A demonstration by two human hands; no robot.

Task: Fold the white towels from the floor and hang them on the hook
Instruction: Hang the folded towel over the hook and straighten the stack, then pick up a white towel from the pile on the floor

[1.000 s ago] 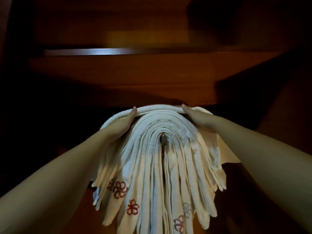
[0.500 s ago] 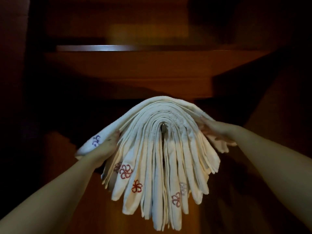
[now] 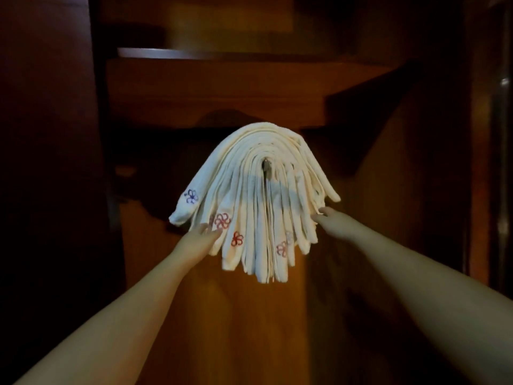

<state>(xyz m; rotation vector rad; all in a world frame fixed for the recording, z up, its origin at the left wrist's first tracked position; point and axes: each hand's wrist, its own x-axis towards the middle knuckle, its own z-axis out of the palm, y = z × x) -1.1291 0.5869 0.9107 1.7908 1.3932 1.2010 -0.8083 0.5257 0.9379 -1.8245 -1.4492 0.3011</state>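
The white towels hang in a thick stack over the hook, right in front of me, mid-frame, against the wooden panel of a cupboard. They're folded into long narrow strips & draped one over another, so the top makes a rounded hump and the ends fan out downward like a skirt, longest in the middle, shorter twd the sides. Cloth looks soft, matte, off-white in this dim warm light, w/ layered edges showing as fine parallel ridges. Only a small bit of the hook shows: a dull metal nub in the dark gap at the centre of the arch. No brand, label or writing I can read; just small stitched flower motifs near the ends: one purple-blue on the far-left flap, a few red ones lower left & centre, a paler one on the right. My left hand is at the lower-left edge of the stack, fingers straight-ish and relaxed, tips touching the strip by the red flower, gripping nothing. My right hand is at the lower-right edge, fingertips just at the outer strips; whether they pinch the cloth or only touch it I can't tell. Above is a wooden shelf, smooth brown, w/ a paler front edge; surroundings are dark.
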